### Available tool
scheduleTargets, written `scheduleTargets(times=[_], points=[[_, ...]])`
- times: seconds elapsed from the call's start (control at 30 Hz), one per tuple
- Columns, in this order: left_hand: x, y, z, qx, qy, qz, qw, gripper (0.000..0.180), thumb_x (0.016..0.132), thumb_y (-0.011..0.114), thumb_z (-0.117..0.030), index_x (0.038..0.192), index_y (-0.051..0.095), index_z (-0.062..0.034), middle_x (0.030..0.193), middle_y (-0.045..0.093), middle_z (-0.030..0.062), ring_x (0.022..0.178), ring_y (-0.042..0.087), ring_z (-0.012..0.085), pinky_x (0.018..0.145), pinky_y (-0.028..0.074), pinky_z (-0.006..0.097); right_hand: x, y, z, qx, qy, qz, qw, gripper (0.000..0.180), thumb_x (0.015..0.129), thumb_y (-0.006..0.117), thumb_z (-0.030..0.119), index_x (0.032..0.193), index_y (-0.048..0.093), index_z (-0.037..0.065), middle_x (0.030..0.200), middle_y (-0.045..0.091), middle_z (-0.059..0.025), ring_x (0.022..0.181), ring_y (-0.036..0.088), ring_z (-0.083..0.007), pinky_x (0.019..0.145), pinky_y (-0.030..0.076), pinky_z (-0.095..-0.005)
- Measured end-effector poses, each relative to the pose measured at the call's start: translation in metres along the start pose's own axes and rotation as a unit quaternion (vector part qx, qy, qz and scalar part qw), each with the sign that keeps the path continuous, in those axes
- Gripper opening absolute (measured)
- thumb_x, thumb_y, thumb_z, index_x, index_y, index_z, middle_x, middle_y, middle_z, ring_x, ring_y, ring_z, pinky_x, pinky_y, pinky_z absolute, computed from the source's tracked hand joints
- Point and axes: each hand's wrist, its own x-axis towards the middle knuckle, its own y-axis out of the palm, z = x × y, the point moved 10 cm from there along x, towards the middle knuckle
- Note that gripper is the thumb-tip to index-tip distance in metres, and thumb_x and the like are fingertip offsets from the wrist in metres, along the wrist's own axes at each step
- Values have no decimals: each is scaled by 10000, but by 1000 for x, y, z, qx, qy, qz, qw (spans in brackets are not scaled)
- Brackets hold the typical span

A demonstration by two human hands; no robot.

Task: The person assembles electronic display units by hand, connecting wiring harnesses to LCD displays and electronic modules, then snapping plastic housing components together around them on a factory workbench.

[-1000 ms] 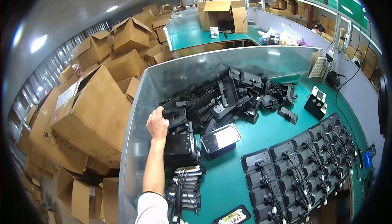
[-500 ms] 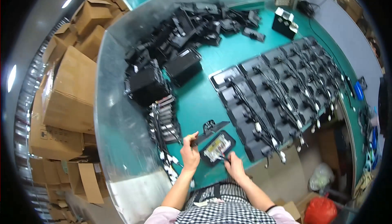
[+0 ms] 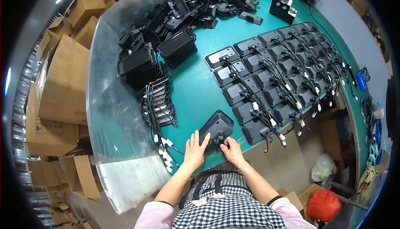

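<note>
A black rectangular housing (image 3: 217,125) with a perforated patch and a small bracket lies back-up and tilted on the green table in front of me. My left hand (image 3: 195,150) lies against its near-left edge, fingers stretched out, with something yellow around one fingertip. At its near-right corner, my right hand (image 3: 231,150) is closed, the fingertips pinched on what looks like a short black cable by the bracket. The fingers hide most of that cable.
Rows of similar black housings (image 3: 266,79) with cables cover the table's right side. Stacked black panels (image 3: 179,47), a jumbled pile of black parts (image 3: 179,10) and a stack of cabled modules (image 3: 160,104) stand left and far. A metal guard (image 3: 108,104) borders the left.
The black cover, held tilted in my left hand before, now lies over the part whose circuit board was exposed. My left hand has opened flat beside it. The view has shifted slightly.
</note>
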Motion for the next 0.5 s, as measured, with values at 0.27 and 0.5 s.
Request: scheduleTargets(times=[0.27,0.5], points=[[39,-5,-19,-28,-103,-8,994,856,698,698,-250,1411,223,-265,1398,198,287,1202,315,493,885,362,554,-1,-5,4,168,130,-37,976,136,851,533,112,894,521,-16,693,608,-63,511,507,-103,486,419,-246],[13,0,-15,-47,-124,15,991,850,678,718,-193,1387,267,-321,1369,255,274,1202,313,488,816,438,506,-21,11,-4,222,190,115,949,166,847,556,134,912,544,-18,741,631,-92,557,555,-143,547,462,-273]])
